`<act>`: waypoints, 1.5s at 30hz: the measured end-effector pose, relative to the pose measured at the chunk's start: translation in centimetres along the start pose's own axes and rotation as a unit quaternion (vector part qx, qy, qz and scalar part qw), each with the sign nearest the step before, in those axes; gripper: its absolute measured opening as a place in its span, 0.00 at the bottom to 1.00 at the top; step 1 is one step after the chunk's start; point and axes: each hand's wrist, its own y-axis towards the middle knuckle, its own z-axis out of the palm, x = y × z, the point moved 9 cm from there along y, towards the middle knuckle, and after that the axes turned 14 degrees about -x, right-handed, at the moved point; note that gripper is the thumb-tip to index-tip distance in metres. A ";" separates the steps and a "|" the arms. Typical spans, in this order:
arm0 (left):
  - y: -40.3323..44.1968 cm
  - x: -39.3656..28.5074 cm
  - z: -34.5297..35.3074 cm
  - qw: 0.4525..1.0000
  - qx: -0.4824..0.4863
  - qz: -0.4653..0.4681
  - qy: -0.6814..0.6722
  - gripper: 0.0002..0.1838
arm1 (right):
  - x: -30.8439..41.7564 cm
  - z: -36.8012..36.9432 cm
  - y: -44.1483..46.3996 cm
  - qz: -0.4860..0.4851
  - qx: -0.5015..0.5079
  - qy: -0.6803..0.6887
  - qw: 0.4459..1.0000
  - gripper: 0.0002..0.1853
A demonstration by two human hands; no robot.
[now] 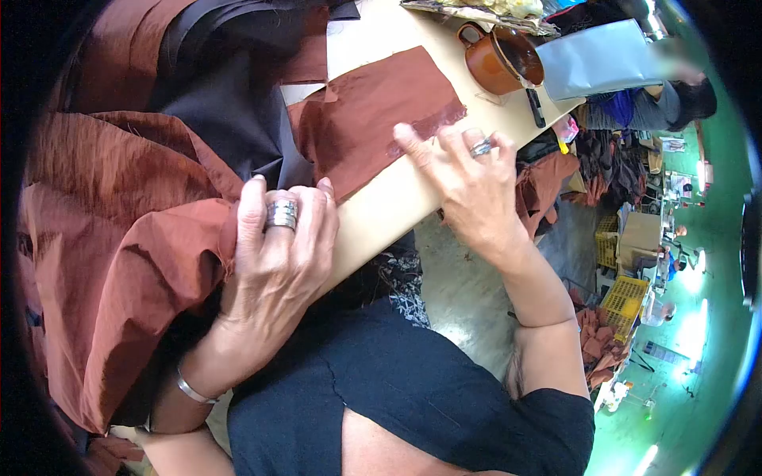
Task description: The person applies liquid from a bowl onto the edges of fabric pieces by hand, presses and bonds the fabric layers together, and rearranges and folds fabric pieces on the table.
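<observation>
My left hand (278, 246), with rings and a bracelet, is bent over gathered reddish-brown fabric (159, 246) at the table's near edge. Its fingers are close together and its fingertips are partly hidden. The cloth drapes in large folds over the left side and past my forearm. A flat reddish-brown fabric piece (381, 103) with a frayed edge lies on the pale table (389, 210). At that piece's edge is my right hand (472, 178), its fingers bent but apart, with nothing visible in them. Dark fabric (214, 95) is layered beyond my left hand.
A brown mug (504, 59) stands on the table, beside a dark-handled tool (536, 107) and a light-blue folder-like item (599, 59). A person (675, 103) is beyond it. Yellow crates (623, 305) and heaped cloth (601, 345) are on the floor at right.
</observation>
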 end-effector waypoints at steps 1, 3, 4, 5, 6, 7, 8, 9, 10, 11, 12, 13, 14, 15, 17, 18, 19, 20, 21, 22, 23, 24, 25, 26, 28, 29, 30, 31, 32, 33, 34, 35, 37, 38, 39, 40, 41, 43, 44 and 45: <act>0.0 0.1 -0.2 1.000 0.004 0.000 -0.001 0.23 | 0.6 -0.3 -0.1 -0.013 -0.004 0.016 1.000 0.25; -0.2 0.1 -0.2 1.000 0.023 0.001 0.002 0.24 | 2.1 -0.8 0.0 -0.018 0.017 0.043 0.999 0.26; -0.3 0.0 -0.1 0.999 0.031 0.003 0.005 0.24 | 3.1 -1.3 0.2 -0.024 0.013 0.062 0.998 0.27; -0.3 -0.1 -0.1 0.999 0.040 0.007 0.008 0.24 | 3.8 -1.7 0.4 -0.029 0.009 0.081 0.996 0.27; -0.4 -0.2 0.0 0.999 0.044 0.008 0.007 0.24 | 4.0 -1.9 0.7 -0.013 0.001 0.122 0.993 0.25; -0.4 -0.2 0.0 0.999 0.046 0.010 0.006 0.25 | 3.3 -1.6 0.8 0.011 0.030 0.189 0.982 0.23; -0.3 -0.2 0.1 0.999 0.046 0.013 0.005 0.25 | 1.9 -1.1 1.0 0.035 0.057 0.252 0.965 0.22; -0.2 -0.3 0.2 0.999 0.042 0.020 0.006 0.25 | 0.3 -0.4 1.1 0.059 0.083 0.312 0.944 0.21; -0.3 -0.4 0.3 0.999 0.039 0.023 0.007 0.25 | -2.7 -0.8 1.8 0.113 -0.008 0.334 0.936 0.20; -0.4 -0.4 0.3 0.999 0.040 0.026 0.008 0.25 | -6.0 -2.1 2.0 0.178 -0.049 0.354 0.917 0.29; -0.3 -0.5 0.3 0.999 0.040 0.032 0.013 0.25 | -9.7 -1.8 1.3 0.208 -0.058 0.248 0.944 0.27; -0.4 -0.5 0.3 0.999 0.036 0.030 0.013 0.25 | -11.8 -2.5 1.7 0.233 -0.026 0.169 0.957 0.24; -0.5 -0.5 0.3 0.999 0.031 0.028 0.013 0.25 | -14.0 -1.5 1.1 0.234 -0.009 0.113 0.966 0.22; -0.4 -0.4 0.3 0.999 0.027 0.024 0.014 0.25 | -15.6 -0.4 0.6 0.213 0.006 0.080 0.974 0.25; -0.4 -0.4 0.2 0.999 0.028 0.026 0.015 0.25 | -16.9 1.2 0.6 0.189 0.036 -0.004 0.981 0.29; -0.4 -0.4 0.2 0.999 0.030 0.027 0.015 0.25 | -17.4 2.1 0.6 0.194 0.055 0.000 0.980 0.31; -0.4 -0.3 0.2 0.999 0.037 0.024 0.010 0.25 | -17.8 3.0 0.6 0.198 0.074 0.005 0.977 0.33; -0.3 -0.4 0.2 0.999 0.045 0.021 0.003 0.25 | -18.1 3.8 0.6 0.203 0.093 0.009 0.975 0.35; -0.3 -0.4 0.3 0.998 0.052 0.020 -0.003 0.24 | -18.4 4.8 0.5 0.206 0.121 0.018 0.971 0.35; -0.2 -0.4 0.2 0.999 0.047 0.019 -0.004 0.24 | -18.6 5.6 0.5 0.208 0.149 0.026 0.966 0.35; -0.2 -0.5 0.2 0.999 0.042 0.017 -0.006 0.24 | -18.8 6.1 0.2 0.210 0.177 0.034 0.961 0.35; -0.1 -0.4 0.2 0.999 0.036 0.016 -0.008 0.24 | -18.9 5.4 0.4 0.207 0.134 0.047 0.968 0.32; 0.0 -0.4 0.0 1.000 0.024 0.014 -0.016 0.23 | -19.3 4.5 0.5 0.202 0.090 0.060 0.973 0.30; 0.0 -0.2 -0.1 1.000 0.012 0.010 -0.025 0.22 | -19.2 3.6 0.7 0.196 0.047 0.073 0.977 0.28; 0.0 -0.1 -0.1 1.000 -0.010 0.001 -0.022 0.18 | -18.5 1.4 1.1 0.226 0.022 0.072 0.971 0.26; 0.0 -0.2 -0.1 1.000 -0.021 -0.002 -0.011 0.17 | -17.9 0.4 0.9 0.242 0.010 0.072 0.968 0.25; 0.1 -0.3 -0.1 1.000 -0.031 -0.005 0.001 0.15 | -16.8 0.1 0.7 0.204 0.020 0.026 0.978 0.22; 0.1 -0.3 0.0 1.000 -0.030 -0.002 0.001 0.14 | -15.9 -0.3 0.4 0.197 0.015 -0.011 0.980 0.20; 0.1 -0.2 0.0 1.000 -0.028 -0.001 0.002 0.13 | -14.7 -0.8 0.3 0.187 0.009 -0.048 0.981 0.19; 0.0 -0.2 -0.2 1.000 -0.026 0.000 0.003 0.12 | -13.3 -1.4 0.2 0.178 0.002 -0.084 0.981 0.17; 0.1 -0.2 -0.1 1.000 0.002 0.006 0.013 0.14 | -11.3 -1.9 0.4 0.181 0.005 -0.048 0.982 0.14; 0.0 -0.3 -0.1 1.000 0.013 0.010 0.026 0.15 | -8.9 -2.4 0.7 0.172 -0.011 0.038 0.984 0.15; -0.2 -0.3 -0.2 0.998 0.033 0.020 0.054 0.17 | -4.1 -2.1 0.8 0.187 0.016 0.253 0.949 0.25; -0.2 -0.4 -0.2 0.998 0.038 0.024 0.052 0.18 | -2.1 -1.9 0.7 0.185 0.009 0.333 0.925 0.28; -0.2 -0.4 -0.2 0.997 0.044 0.027 0.050 0.19 | -0.8 -0.3 -0.1 0.279 0.058 0.477 0.832 0.29; -0.3 -0.5 -0.1 0.997 0.050 0.031 0.047 0.20 | 0.0 0.0 0.0 0.276 0.066 0.497 0.820 0.30; -0.3 -0.6 -0.1 0.996 0.055 0.034 0.053 0.20 | 0.6 0.3 0.0 0.273 0.073 0.517 0.808 0.30; -0.3 -0.6 0.0 0.995 0.064 0.039 0.066 0.21 | 1.5 0.3 0.3 0.214 0.065 0.433 0.873 0.30; -0.3 -0.6 0.0 0.995 0.062 0.037 0.064 0.21 | 1.9 0.1 0.4 0.183 0.061 0.388 0.901 0.30; -0.4 -0.5 -0.1 0.996 0.060 0.036 0.061 0.20 | 2.0 0.1 0.4 0.172 0.058 0.309 0.934 0.29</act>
